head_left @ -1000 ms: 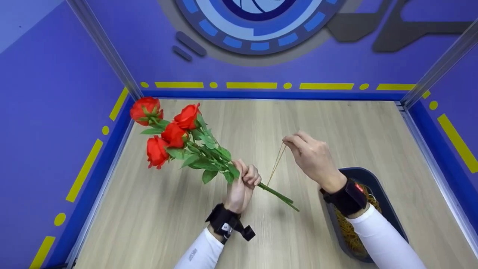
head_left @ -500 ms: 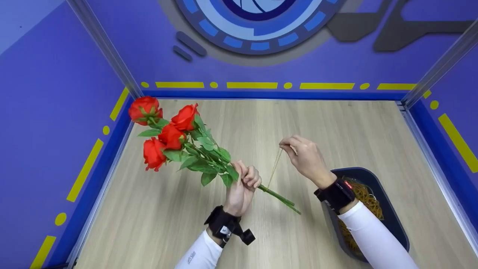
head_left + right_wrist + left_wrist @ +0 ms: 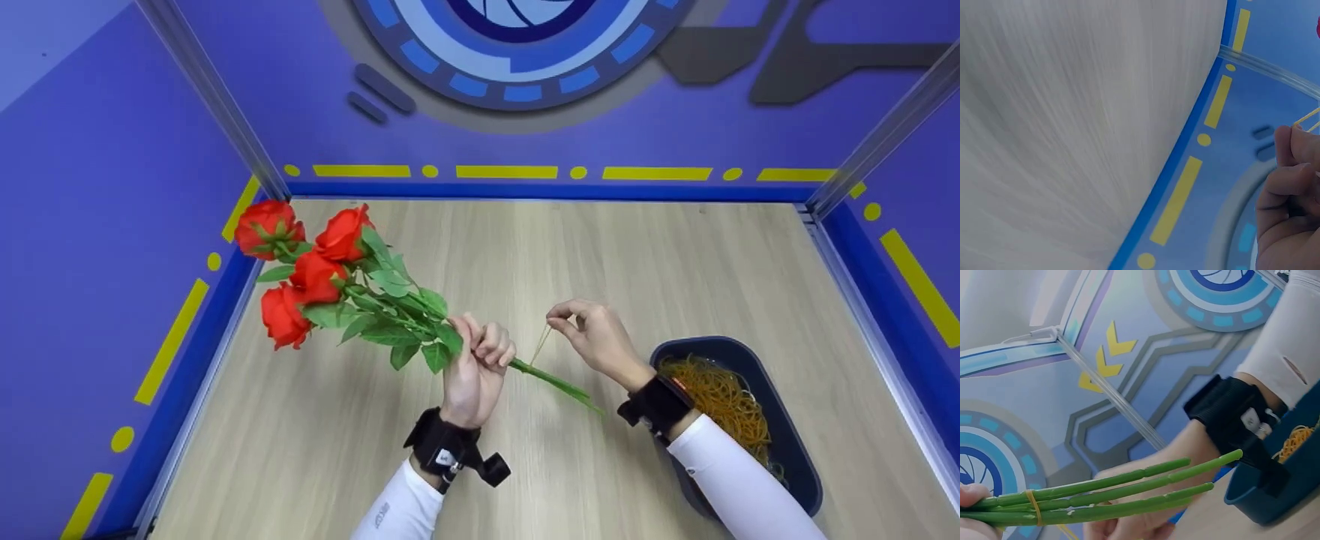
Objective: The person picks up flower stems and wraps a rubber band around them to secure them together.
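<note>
My left hand (image 3: pixel 478 367) grips a bunch of red roses (image 3: pixel 319 276) by the green stems, blooms pointing to the far left. The bare stem ends (image 3: pixel 1129 492) stick out to the right of that hand. A thin tan rubber band (image 3: pixel 1033 507) loops round the stems close to the left hand. My right hand (image 3: pixel 592 337) pinches the far end of the band between thumb and fingertips, stretching it up and away from the stems. In the right wrist view, two strands of the band (image 3: pixel 1307 117) run from the pinched fingertips.
A dark blue bin (image 3: pixel 787 435) stands at the right, under the right forearm, with a heap of tan rubber bands (image 3: pixel 724 405) in it. The wood-grain table (image 3: pixel 480 240) is walled by blue panels (image 3: pixel 525 142) at the back and sides.
The right hand has moved left and down toward the stems, and the stretched band has become shorter. The left hand and roses have shifted slightly left. More of the bin shows.
</note>
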{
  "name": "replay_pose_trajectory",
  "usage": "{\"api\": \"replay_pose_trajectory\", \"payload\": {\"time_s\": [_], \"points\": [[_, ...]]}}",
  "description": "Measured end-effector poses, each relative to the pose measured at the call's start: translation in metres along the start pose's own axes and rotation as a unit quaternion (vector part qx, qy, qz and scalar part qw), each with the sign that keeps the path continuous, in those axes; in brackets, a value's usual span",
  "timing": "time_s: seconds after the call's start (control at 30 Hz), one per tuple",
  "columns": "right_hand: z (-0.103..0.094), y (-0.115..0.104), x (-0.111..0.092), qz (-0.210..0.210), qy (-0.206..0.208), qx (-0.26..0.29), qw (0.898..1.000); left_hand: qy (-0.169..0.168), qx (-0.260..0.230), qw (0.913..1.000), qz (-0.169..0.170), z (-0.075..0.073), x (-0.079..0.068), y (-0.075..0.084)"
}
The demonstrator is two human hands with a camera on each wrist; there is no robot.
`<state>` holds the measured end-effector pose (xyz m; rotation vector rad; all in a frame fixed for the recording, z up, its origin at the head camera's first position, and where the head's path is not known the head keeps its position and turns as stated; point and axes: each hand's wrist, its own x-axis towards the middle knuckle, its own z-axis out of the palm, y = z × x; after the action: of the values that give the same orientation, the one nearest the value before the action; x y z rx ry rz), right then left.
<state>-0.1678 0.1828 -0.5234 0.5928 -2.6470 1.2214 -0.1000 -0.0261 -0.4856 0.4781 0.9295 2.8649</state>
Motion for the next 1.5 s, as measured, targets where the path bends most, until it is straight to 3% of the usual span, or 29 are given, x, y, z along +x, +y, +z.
{"api": "replay_pose_trajectory", "payload": {"time_s": [0.17, 0.57, 0.67, 0.83, 0.97, 1.07, 1.33, 1.5], "points": [[0.013, -0.003, -0.009, -0.004, -0.016, 0.031, 0.999, 0.012, -0.023, 0.9996, 0.006, 0.004, 0.003, 0.005], [0.049, -0.015, -0.048, -0.076, 0.016, 0.129, 0.989, 0.036, -0.046, 0.9981, 0.018, 0.006, 0.012, 0.008], [0.057, -0.023, -0.056, -0.062, 0.027, 0.145, 0.987, 0.044, -0.050, 0.9975, 0.020, 0.005, 0.015, 0.008], [0.068, -0.036, -0.068, -0.002, 0.048, 0.131, 0.990, 0.063, -0.064, 0.9957, 0.024, 0.004, 0.019, 0.005], [0.075, -0.044, -0.076, 0.001, 0.091, 0.121, 0.989, 0.077, -0.058, 0.9951, 0.022, 0.001, 0.024, 0.002], [0.075, -0.053, -0.080, -0.002, 0.112, 0.112, 0.987, 0.084, -0.049, 0.9950, 0.020, -0.003, 0.026, 0.000], [0.059, -0.073, -0.085, -0.026, 0.116, 0.088, 0.989, 0.099, -0.030, 0.9945, 0.019, -0.015, 0.028, -0.005], [0.045, -0.080, -0.083, -0.071, 0.119, 0.064, 0.988, 0.105, -0.014, 0.9942, 0.017, -0.021, 0.029, -0.010]]}}
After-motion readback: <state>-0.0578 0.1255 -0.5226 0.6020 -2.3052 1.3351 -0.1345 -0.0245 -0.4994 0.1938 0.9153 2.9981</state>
